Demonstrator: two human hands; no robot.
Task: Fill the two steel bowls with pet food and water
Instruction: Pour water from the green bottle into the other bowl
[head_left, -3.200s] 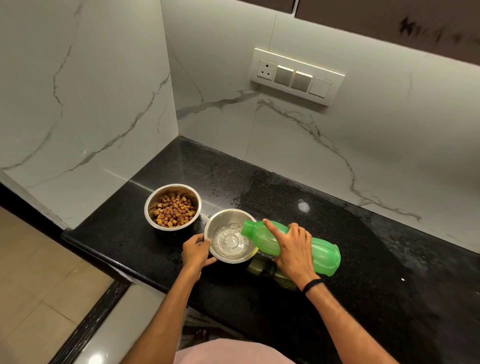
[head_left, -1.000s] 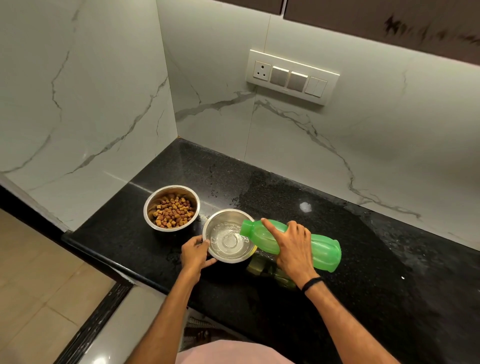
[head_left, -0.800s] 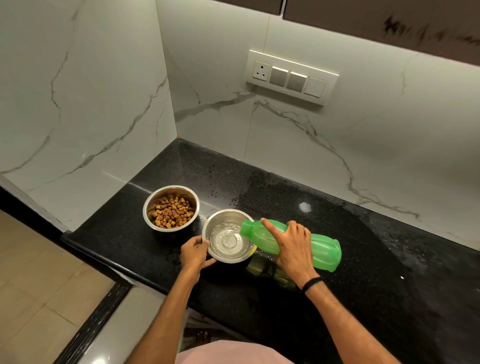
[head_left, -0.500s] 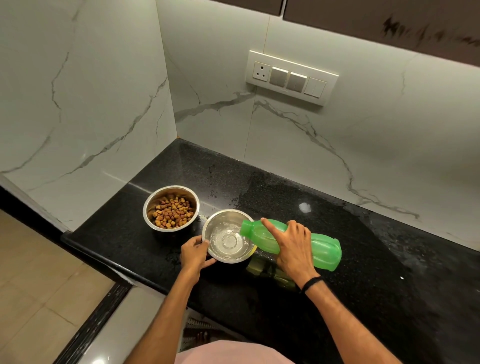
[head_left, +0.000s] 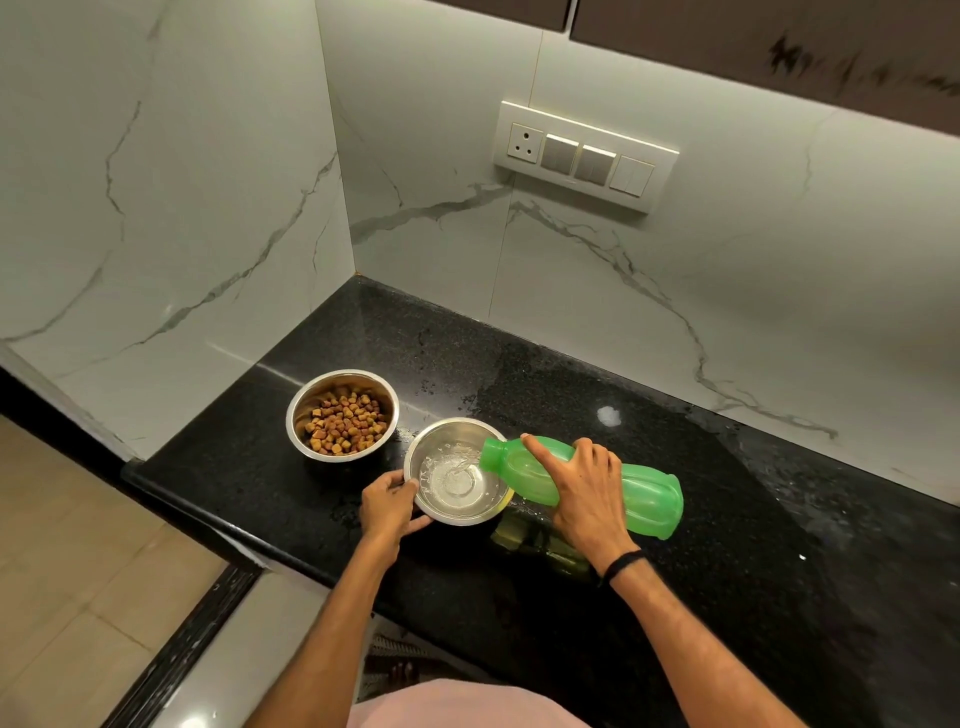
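Water step: right grip holds the tilted bottle, left grip holds the bowl; next, raise the bottle before overflow

A black speckled stone countertop runs into a corner between white marble walls. Near its left edge stands a round steel bowl of brown kibble. Just beside it, to the right and closer to the front edge, sits a round steel bowl holding clear water. Water droplets dot the surface behind the bowls, and a wet sheen spreads towards the right end.
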